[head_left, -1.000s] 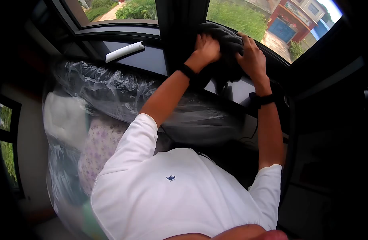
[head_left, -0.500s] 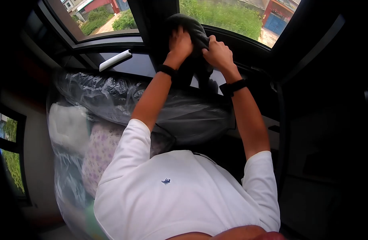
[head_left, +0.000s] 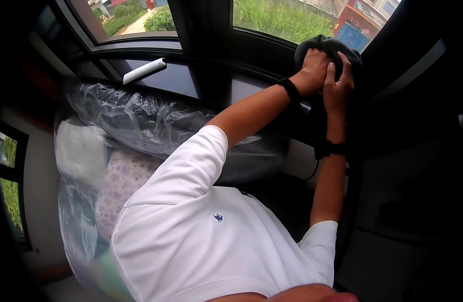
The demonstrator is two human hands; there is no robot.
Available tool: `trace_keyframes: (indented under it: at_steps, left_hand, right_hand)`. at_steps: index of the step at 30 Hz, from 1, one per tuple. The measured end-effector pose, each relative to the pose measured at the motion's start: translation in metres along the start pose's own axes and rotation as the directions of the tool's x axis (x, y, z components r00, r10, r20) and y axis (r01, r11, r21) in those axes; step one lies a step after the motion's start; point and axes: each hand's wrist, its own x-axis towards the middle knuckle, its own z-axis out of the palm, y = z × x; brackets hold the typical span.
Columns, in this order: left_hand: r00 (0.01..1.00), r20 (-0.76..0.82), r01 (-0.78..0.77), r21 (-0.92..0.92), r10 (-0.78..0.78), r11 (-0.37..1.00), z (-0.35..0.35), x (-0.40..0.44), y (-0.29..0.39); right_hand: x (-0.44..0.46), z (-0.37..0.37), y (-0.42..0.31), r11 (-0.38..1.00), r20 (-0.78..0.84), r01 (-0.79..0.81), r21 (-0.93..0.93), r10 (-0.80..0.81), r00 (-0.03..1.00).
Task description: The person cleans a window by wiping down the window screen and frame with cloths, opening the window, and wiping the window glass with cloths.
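1. Head view: a crumpled dark grey cloth [head_left: 331, 43] lies against the lower right corner of the black-framed window [head_left: 279, 20].
2. The left hand [head_left: 314, 69] presses the cloth with bent fingers; its grip cannot be told.
3. The right hand [head_left: 339, 85], partly open, thumb and index finger apart, is at the cloth's right side.
4. A long white plastic object [head_left: 144, 71] lies on the glossy dark sill [head_left: 173, 83].

Single head cam, facing forward and down over white shirt [head_left: 191, 246]; left hand [head_left: 315, 68] and right hand [head_left: 338, 89] fairly near, window [head_left: 279, 19] beyond; dark right side probably unreadable.
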Motion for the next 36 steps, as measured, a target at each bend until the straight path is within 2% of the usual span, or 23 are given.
trace_keyframes:
  at_steps: [1, 3, 4, 5, 6, 7, 9, 11, 13, 15, 17, 18, 20, 25, 27, 29, 31, 33, 35, 36]
  left_hand:
    - [0.995, -0.045, -0.094, -0.129, 0.089, 0.987, 0.027, 0.001, -0.004]
    - [0.977, -0.208, -0.056, -0.054, 0.043, 0.997, 0.036, -0.01, 0.009]
    - [0.981, -0.186, -0.053, -0.01, 0.05, 0.999, 0.022, -0.018, 0.008]
    - [0.981, -0.185, -0.056, -0.006, 0.054, 0.998, 0.0, -0.022, 0.0]
    - [0.998, -0.061, -0.007, 0.073, 0.012, 0.997, -0.024, -0.026, -0.006]
    - [0.997, 0.063, 0.033, 0.152, -0.043, 0.988, -0.043, -0.034, -0.013]
    - [0.995, 0.021, 0.09, 0.222, -0.097, 0.971, -0.069, -0.047, -0.043]
    - [0.983, -0.023, 0.183, 0.288, -0.184, 0.94, -0.097, -0.063, -0.067]
    - [0.967, -0.113, 0.252, 0.32, -0.227, 0.913, -0.119, -0.079, -0.093]
    - [0.94, -0.179, 0.339, 0.403, -0.29, 0.85, -0.138, -0.095, -0.122]
    - [0.895, -0.14, 0.439, 0.452, -0.424, 0.777, -0.157, -0.104, -0.144]
    - [0.898, -0.139, 0.432, 0.452, -0.417, 0.78, -0.159, -0.105, -0.145]
    - [0.846, -0.227, 0.528, 0.484, -0.482, 0.698, -0.163, -0.111, -0.14]
    - [0.84, -0.186, 0.525, 0.514, -0.51, 0.678, -0.153, -0.104, -0.133]
    - [0.841, -0.203, 0.529, 0.498, -0.501, 0.687, -0.143, -0.097, -0.131]
    - [0.837, -0.106, 0.507, 0.521, -0.537, 0.687, -0.135, -0.084, -0.112]
    - [0.847, -0.044, 0.478, 0.502, -0.53, 0.721, -0.125, -0.071, -0.089]
    - [0.884, 0.007, 0.408, 0.476, -0.467, 0.779, -0.112, -0.06, -0.07]
    - [0.935, 0.036, 0.312, 0.391, -0.353, 0.866, -0.093, -0.047, -0.051]
    - [0.966, 0.059, 0.232, 0.221, -0.25, 0.947, -0.083, -0.04, -0.046]
  right_hand:
    - [0.004, -0.001, 0.013, 0.999, 0.076, -0.046, 0.013, 0.044, 0.996]
    - [0.009, 0.002, 0.024, 0.996, 0.154, -0.08, 0.025, 0.076, 0.985]
    - [0.012, 0.008, 0.023, 0.996, 0.154, -0.08, 0.029, 0.075, 0.985]
    - [0.017, 0.012, 0.022, 0.998, 0.118, -0.038, -0.044, 0.043, 0.992]
    - [0.021, 0.014, 0.021, 0.992, 0.084, -0.005, -0.123, 0.015, 0.996]
    - [0.026, 0.015, 0.008, 0.987, 0.094, -0.061, -0.15, 0.075, 0.993]
    - [0.031, 0.031, 0.001, 0.996, 0.138, -0.047, -0.078, 0.058, 0.989]
    - [0.032, 0.045, -0.016, 0.991, 0.365, -0.121, 0.054, 0.093, 0.926]
    - [0.026, 0.069, -0.025, 0.987, 0.52, -0.107, 0.117, 0.031, 0.854]
    - [0.019, 0.091, -0.037, 0.997, 0.668, -0.054, 0.05, 0.007, 0.744]
    - [0.013, 0.107, -0.053, 0.997, 0.722, 0.078, -0.011, -0.046, 0.69]
    - [0.011, 0.112, -0.06, 0.997, 0.733, 0.069, -0.037, -0.019, 0.68]
    - [0.006, 0.119, -0.066, 0.996, 0.744, 0.053, -0.069, 0.016, 0.668]
    - [0.002, 0.092, -0.052, 0.984, 0.697, 0.026, -0.179, 0.108, 0.709]
    - [-0.001, 0.08, -0.042, 0.963, 0.736, 0.054, -0.265, 0.165, 0.657]
    - [-0.005, 0.071, -0.035, 0.961, 0.731, 0.039, -0.274, 0.182, 0.658]
    - [-0.01, 0.06, -0.029, 0.947, 0.641, 0.008, -0.322, 0.212, 0.738]
    - [-0.015, 0.045, -0.018, 0.947, 0.614, -0.027, -0.32, 0.229, 0.755]
    - [-0.02, 0.025, -0.004, 0.909, 0.498, -0.125, -0.397, 0.327, 0.803]
    - [-0.026, 0.018, 0.009, 0.885, 0.414, -0.136, -0.446, 0.338, 0.845]
